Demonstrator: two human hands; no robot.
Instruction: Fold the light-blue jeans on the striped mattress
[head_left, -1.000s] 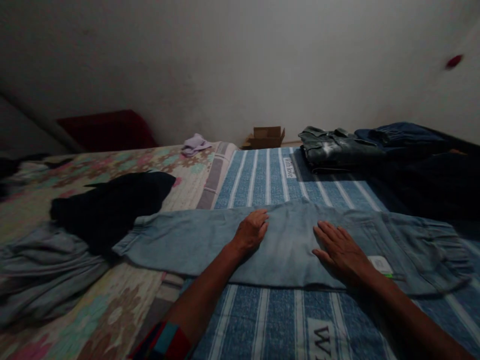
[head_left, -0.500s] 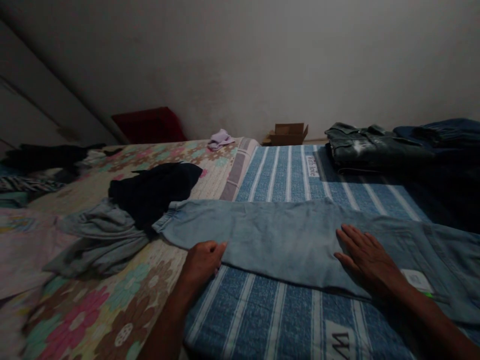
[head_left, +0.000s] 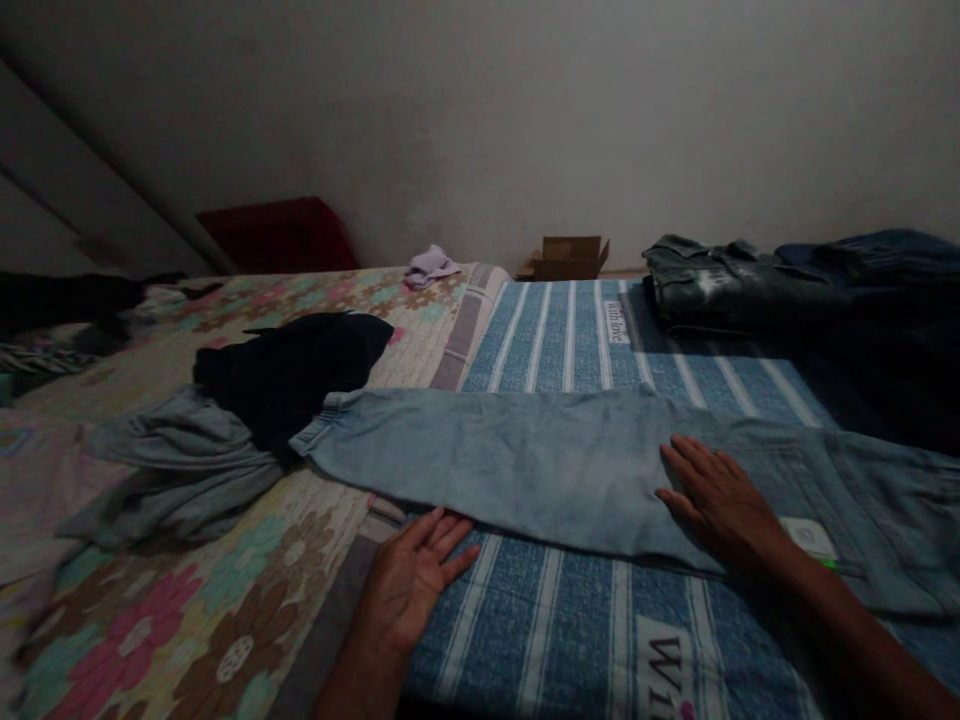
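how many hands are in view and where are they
2. The left hand, palm up, is at the near edge of the light blue jeans; the right hand lies palm down on them. No hand appears hidden.

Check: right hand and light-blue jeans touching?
Touching: the head view shows the right hand spread flat, palm down, on the light-blue jeans, no gap visible.

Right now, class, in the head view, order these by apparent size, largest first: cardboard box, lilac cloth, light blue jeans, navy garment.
1. Light blue jeans
2. Navy garment
3. Cardboard box
4. Lilac cloth
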